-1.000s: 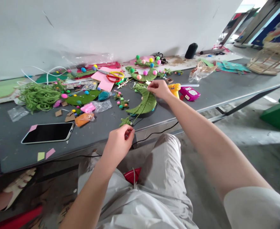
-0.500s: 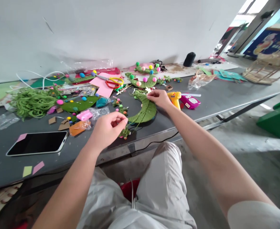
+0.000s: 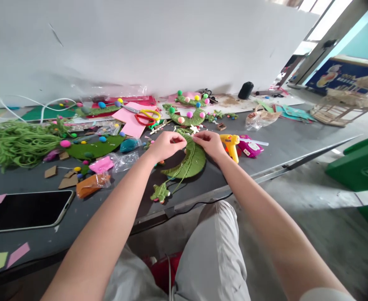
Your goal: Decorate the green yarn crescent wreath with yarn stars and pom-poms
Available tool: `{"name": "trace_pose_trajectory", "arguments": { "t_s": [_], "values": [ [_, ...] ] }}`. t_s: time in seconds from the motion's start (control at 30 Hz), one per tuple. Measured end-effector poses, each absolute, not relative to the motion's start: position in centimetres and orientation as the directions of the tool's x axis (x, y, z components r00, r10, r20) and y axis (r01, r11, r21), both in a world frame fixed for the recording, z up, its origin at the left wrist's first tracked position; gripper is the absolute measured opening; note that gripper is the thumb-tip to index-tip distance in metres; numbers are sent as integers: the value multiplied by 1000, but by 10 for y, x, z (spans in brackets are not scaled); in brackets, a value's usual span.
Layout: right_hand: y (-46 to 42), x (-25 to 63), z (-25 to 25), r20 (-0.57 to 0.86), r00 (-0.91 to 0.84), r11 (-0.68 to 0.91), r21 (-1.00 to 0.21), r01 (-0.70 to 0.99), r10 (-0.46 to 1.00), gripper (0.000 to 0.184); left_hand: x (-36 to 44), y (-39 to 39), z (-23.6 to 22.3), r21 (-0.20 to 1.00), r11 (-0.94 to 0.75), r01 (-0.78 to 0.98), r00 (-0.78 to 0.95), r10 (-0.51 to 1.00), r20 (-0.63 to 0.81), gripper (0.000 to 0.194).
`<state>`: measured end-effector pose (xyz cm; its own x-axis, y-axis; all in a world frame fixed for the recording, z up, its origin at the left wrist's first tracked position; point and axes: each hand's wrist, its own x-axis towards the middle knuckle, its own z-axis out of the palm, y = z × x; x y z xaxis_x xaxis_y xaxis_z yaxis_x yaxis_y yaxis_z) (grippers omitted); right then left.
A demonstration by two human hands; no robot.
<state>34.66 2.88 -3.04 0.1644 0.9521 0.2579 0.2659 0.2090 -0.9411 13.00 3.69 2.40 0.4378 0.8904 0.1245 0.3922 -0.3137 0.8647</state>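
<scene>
A green yarn-wrapped crescent (image 3: 188,163) lies on the grey table (image 3: 274,142), with loose green strands trailing to a small green tuft (image 3: 160,193) near the front edge. My left hand (image 3: 165,145) is closed in a pinch at the crescent's upper end, on something I cannot make out. My right hand (image 3: 210,144) is closed in a pinch just right of it, beside a small white flower (image 3: 194,129). The two hands nearly touch over the crescent's top.
A yellow glue gun (image 3: 231,145) and a pink packet (image 3: 249,147) lie right of my right hand. Scissors (image 3: 146,117), pink paper, pom-pom crescents (image 3: 187,119), a green yarn heap (image 3: 17,142), plastic bags and a phone (image 3: 24,211) cover the left half. A green bin (image 3: 359,167) stands right.
My left hand rose from the table's front edge, leaving the green tuft, and moved up to the crescent's top beside my right hand. The view shifted down and left.
</scene>
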Motion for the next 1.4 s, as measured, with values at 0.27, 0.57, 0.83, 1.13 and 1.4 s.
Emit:
{"name": "trace_pose_trajectory", "arguments": {
  "t_s": [0.27, 0.57, 0.83, 1.13, 1.4],
  "values": [
    [-2, 336, 13, 385, 131, 309, -866, 393, 914, 14, 141, 30, 19, 935, -316, 162, 590, 791, 166, 44],
    [-51, 316, 61, 420, 135, 353, -868, 350, 897, 16, 143, -2, 39, 967, -250, -56, 660, 717, 224, 33],
    [-72, 315, 72, 465, 125, 374, -820, 433, 876, 15, 127, -75, 54, 1000, -11, -16, 559, 829, 18, 31],
    [-45, 321, 8, 351, 129, 280, -880, 383, 927, 14, 131, -102, 27, 945, 324, -44, 478, 838, -265, 25],
    [-21, 329, -22, 375, 96, 280, -818, 502, 922, 9, 130, -94, 19, 870, 493, 1, 538, 733, -416, 26]
  ]
}}
